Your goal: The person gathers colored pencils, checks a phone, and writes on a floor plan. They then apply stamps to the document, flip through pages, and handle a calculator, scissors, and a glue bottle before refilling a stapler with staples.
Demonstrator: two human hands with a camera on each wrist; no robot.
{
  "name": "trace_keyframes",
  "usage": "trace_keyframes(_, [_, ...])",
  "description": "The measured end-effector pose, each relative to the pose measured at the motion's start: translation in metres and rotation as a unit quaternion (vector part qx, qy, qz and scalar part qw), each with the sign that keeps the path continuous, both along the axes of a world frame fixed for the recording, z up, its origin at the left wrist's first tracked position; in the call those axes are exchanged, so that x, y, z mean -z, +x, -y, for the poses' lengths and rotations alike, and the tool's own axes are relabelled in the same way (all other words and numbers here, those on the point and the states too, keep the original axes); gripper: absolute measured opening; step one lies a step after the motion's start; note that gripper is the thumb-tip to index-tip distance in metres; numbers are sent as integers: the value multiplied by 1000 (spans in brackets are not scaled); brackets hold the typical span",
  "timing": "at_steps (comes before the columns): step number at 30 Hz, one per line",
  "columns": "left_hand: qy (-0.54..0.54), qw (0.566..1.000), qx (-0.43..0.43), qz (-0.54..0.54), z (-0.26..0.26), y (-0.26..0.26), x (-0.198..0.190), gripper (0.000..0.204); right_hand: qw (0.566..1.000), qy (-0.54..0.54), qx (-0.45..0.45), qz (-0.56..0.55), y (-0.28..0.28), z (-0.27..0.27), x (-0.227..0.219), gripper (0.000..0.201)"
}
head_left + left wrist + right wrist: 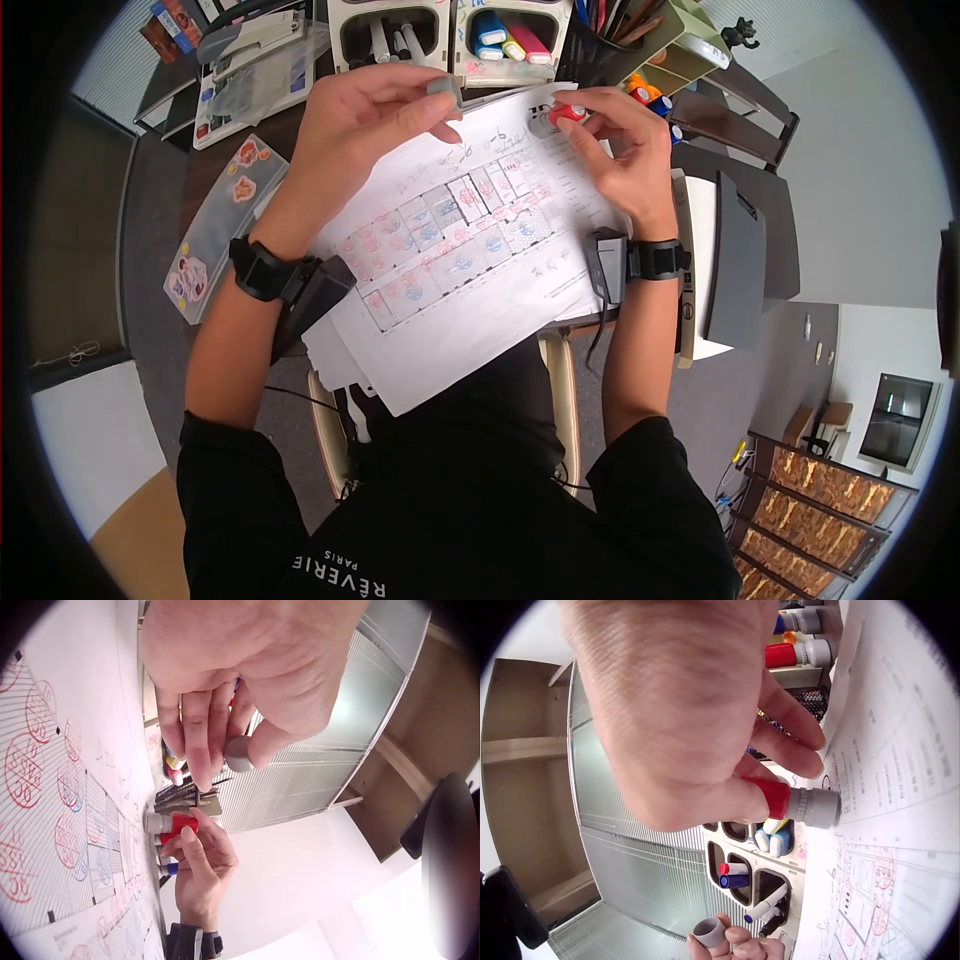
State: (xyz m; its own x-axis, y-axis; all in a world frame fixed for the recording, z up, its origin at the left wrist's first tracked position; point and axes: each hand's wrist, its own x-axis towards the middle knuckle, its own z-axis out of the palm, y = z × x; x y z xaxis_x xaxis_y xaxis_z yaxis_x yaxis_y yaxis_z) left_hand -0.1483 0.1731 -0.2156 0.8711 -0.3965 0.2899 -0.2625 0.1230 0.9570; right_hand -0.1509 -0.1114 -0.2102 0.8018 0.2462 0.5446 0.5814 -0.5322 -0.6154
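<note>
A small grey cap [442, 91] is pinched between thumb and finger of my left hand [372, 118], above the paper; its hollow opening shows in the right wrist view. My right hand [628, 150] grips a red stamp with a grey end [815, 808], which points down at the top of a printed sheet [480, 330]. In the left wrist view the red part [184, 824] sits between thumb and fingers. The sheet carries a floor plan with red and blue round marks. Whether the stamp's end touches the paper, I cannot tell.
Behind the sheet stands an organizer [455, 45] with markers, beside a black pen holder [598, 55]. More stamps [655, 103] are at the back right. A stickered case [228, 230] lies left; a grey and white device [728, 260] stands right.
</note>
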Motion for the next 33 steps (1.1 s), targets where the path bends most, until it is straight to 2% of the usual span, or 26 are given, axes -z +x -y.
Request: trace_keyframes(33, [-6,1000,21,12,2,0,-2,30,998,-37,-6,-45,0,-4,4,25])
